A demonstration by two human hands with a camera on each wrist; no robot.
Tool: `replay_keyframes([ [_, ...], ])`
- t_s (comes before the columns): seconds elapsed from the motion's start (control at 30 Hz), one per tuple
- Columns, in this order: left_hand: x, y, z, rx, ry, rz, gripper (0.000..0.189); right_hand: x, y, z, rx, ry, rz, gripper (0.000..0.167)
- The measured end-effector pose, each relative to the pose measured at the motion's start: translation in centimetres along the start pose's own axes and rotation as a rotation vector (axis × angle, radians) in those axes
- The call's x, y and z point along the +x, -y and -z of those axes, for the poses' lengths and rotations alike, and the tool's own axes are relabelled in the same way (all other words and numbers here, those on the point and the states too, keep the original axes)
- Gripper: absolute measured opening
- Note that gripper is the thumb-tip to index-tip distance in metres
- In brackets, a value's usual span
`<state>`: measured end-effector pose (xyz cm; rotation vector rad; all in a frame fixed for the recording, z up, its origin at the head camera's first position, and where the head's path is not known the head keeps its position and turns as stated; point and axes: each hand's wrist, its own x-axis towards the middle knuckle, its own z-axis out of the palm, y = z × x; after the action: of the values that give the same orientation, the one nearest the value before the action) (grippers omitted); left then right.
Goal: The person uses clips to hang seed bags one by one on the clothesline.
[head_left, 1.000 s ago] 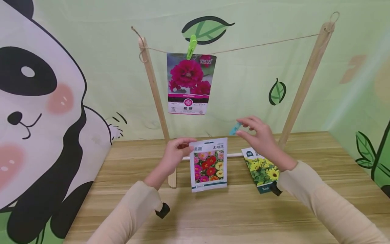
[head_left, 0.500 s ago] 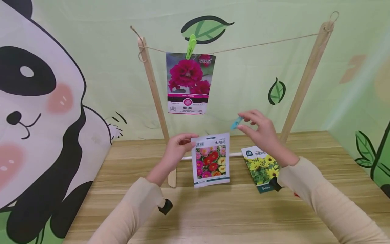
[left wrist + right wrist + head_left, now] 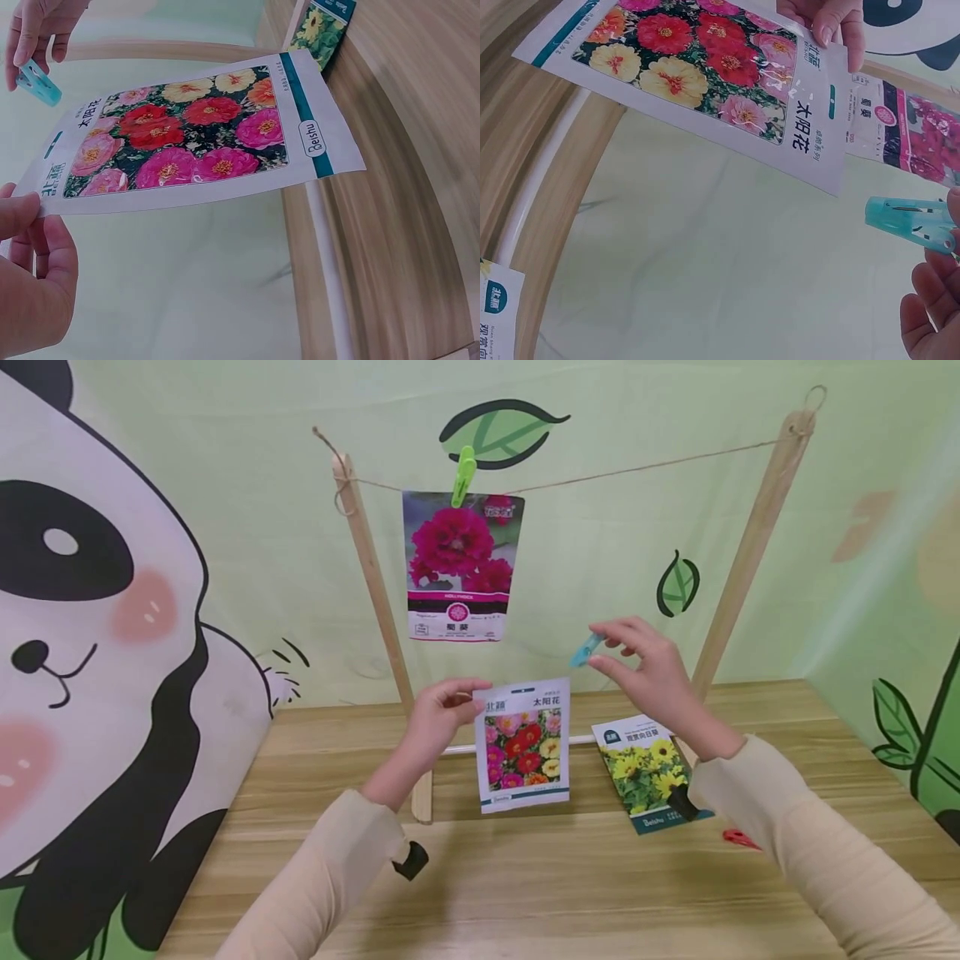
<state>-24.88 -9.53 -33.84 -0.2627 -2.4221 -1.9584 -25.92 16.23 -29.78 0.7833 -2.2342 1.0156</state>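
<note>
My left hand [image 3: 444, 718] pinches the upper left corner of a white seed packet [image 3: 523, 747] printed with red, pink and yellow flowers. The packet is held up over the table, its picture facing me. Between thumb and fingertips my right hand [image 3: 647, 672] holds a blue clothespin [image 3: 587, 650], just above and right of the packet's top corner. In the right wrist view the clothespin [image 3: 909, 220] points toward the packet, apart from it. Higher up, a seed packet with magenta flowers [image 3: 459, 568] hangs from the twine [image 3: 600, 477] by a green clothespin [image 3: 463, 477].
Two wooden posts [image 3: 375, 585] carry the twine, with a white rod [image 3: 581, 740] low between them. A yellow-flower seed packet [image 3: 641, 768] lies on the wooden table [image 3: 540, 885] under my right forearm. Near it lies a red clothespin [image 3: 741, 838]. A panda-print backdrop [image 3: 300, 560] stands behind.
Both hands have risen slightly, carrying the white packet and the blue clothespin upward. The red clothespin on the table has come into view beside my right sleeve.
</note>
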Motion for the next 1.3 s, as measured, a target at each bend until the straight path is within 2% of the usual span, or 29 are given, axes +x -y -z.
replay_keyframes([
  [0.37, 0.4, -0.9, -0.6, -0.016, 0.007, -0.004, 0.024, 0.5, 0.3, 0.8, -0.032, 0.018, 0.017, 0.036],
  [0.67, 0.7, -1.6, -0.8, -0.040, -0.009, -0.024, 0.024, 1.1, 0.8, 1.8, -0.063, -0.002, 0.046, 0.035],
  [1.1, 1.3, -2.9, -0.7, 0.006, -0.033, -0.064, 0.023, 1.8, 1.3, 3.0, -0.102, 0.026, 0.048, 0.035],
  [1.3, 1.4, -3.2, -0.6, -0.007, -0.028, -0.080, 0.024, 2.1, 1.4, 3.4, -0.111, 0.032, 0.059, 0.035],
])
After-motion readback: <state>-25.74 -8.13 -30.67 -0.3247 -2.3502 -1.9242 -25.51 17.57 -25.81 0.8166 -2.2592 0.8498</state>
